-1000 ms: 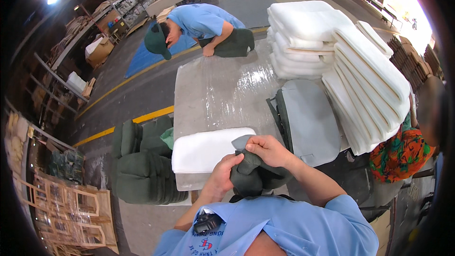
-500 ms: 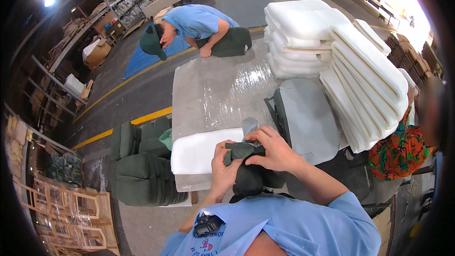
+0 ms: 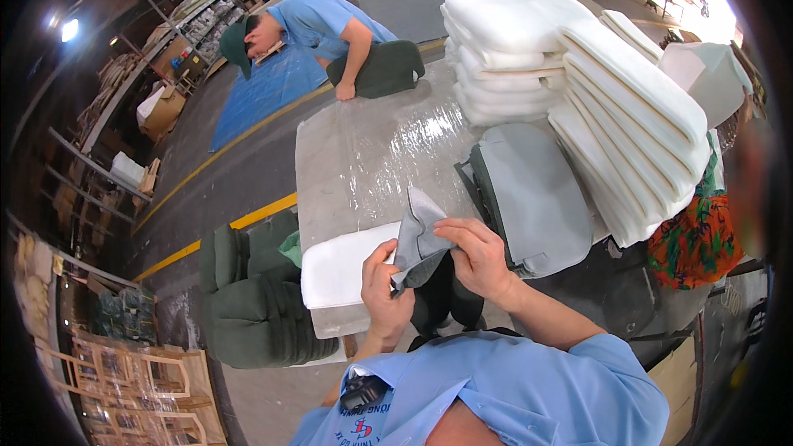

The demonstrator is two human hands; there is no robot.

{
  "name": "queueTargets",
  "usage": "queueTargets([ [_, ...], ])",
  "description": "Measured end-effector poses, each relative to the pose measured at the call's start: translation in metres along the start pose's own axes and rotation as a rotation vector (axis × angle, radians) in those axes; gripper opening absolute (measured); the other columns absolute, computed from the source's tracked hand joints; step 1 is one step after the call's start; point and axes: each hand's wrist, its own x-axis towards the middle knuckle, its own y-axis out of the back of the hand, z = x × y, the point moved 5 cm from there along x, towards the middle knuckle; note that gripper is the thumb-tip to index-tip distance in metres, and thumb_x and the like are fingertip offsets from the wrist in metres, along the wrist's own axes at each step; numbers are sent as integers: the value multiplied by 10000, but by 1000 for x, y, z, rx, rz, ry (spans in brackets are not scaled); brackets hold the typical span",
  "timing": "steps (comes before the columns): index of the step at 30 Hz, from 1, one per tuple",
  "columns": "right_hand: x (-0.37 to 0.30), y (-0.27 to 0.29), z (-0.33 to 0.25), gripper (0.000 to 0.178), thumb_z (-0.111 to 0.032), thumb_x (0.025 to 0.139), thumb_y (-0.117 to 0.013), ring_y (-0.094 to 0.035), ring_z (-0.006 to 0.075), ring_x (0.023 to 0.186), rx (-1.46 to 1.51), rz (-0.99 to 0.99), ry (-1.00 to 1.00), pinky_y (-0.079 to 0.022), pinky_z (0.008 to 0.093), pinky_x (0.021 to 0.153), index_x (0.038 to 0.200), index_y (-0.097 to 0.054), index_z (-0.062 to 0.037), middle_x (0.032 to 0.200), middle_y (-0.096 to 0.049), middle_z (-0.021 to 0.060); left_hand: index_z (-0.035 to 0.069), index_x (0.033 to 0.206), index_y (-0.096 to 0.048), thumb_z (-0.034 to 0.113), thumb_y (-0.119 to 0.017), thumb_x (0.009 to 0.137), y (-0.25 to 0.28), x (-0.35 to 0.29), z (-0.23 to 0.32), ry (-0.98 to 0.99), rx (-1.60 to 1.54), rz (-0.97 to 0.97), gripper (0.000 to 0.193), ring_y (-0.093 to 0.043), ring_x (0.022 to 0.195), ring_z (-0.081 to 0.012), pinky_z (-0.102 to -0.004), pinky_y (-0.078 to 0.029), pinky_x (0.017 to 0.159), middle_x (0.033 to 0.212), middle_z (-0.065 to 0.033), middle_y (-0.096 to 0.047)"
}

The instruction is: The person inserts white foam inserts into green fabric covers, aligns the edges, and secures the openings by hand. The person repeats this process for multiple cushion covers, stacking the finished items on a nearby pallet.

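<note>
A fabric cover [image 3: 420, 227], light grey on one face and dark green on the other, is bunched up in front of my body. My left hand [image 3: 387, 293] grips its left lower edge between thumb and fingers. Opposite it, my right hand [image 3: 481, 258] pinches the right side. Just beyond my left hand, a white foam pad [image 3: 340, 271] lies flat at the table's near edge. To the right of my hands is a pile of grey and dark green covers [image 3: 537, 190] with rounded corners.
White foam pads [image 3: 628, 124] are stacked high along the right of the plastic-covered table [image 3: 347, 153]. Dark green cushions [image 3: 256, 318] are piled beyond its left edge. Across the table a co-worker [image 3: 322, 25] leans on a dark green cushion [image 3: 380, 68]. At right is someone in patterned orange clothing [image 3: 694, 239].
The cover has been raised and turned, so more of its grey face shows. My right hand has moved slightly right and down. The co-worker's hand has shifted on the green cushion.
</note>
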Motion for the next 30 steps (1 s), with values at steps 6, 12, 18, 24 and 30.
queueTargets([
  [6, 12, -3, -7, 372, 125, 743, -673, -697, 348, 1102, -60, -49, 31, -571, 405, 939, 1082, -718, -21, 1166, -727, 146, -43, 1044, -622, -137, -530, 838, -4, 1, -12, 368, -349, -3, 243, -689, 1065, -223, -343, -524, 991, 1111, -148, -734],
  [12, 3, -17, 17, 105, -83, 975, -706, -688, 243, 968, 295, -444, -245, -561, 375, 884, 1070, -673, -54, 1026, -707, 47, -29, 1073, -713, -111, -505, 779, 11, 14, -16, 130, -71, -49, 370, -709, 1015, -242, -331, -531, 950, 1011, -165, -744],
  [18, -24, -43, 41, 185, -239, 1122, -577, -612, 81, 895, 1377, -482, -1084, -545, 284, 846, 1126, -623, -60, 1009, -654, -25, -32, 1083, -719, -92, -570, 841, 3, 5, -38, 433, -105, -218, 291, -702, 1033, -220, -335, -538, 935, 1055, -133, -755],
  [24, -22, -47, 60, 207, -255, 1112, -593, -639, 113, 915, 895, -466, -832, -550, 327, 831, 1061, -645, -61, 991, -693, 21, -56, 1305, -641, 80, -788, 931, -18, -28, -44, 987, -764, -512, 424, -667, 1100, -160, -313, -525, 1000, 1195, -93, -723],
  [30, 15, -28, 35, 236, -315, 1019, -699, -705, 356, 802, 90, -658, -105, -543, 439, 749, 1048, -679, -81, 852, -713, 170, -45, 1380, -623, 33, -823, 854, -22, -69, -48, 1231, -806, -577, 567, -684, 1134, -204, -369, -524, 1036, 1226, -108, -730],
])
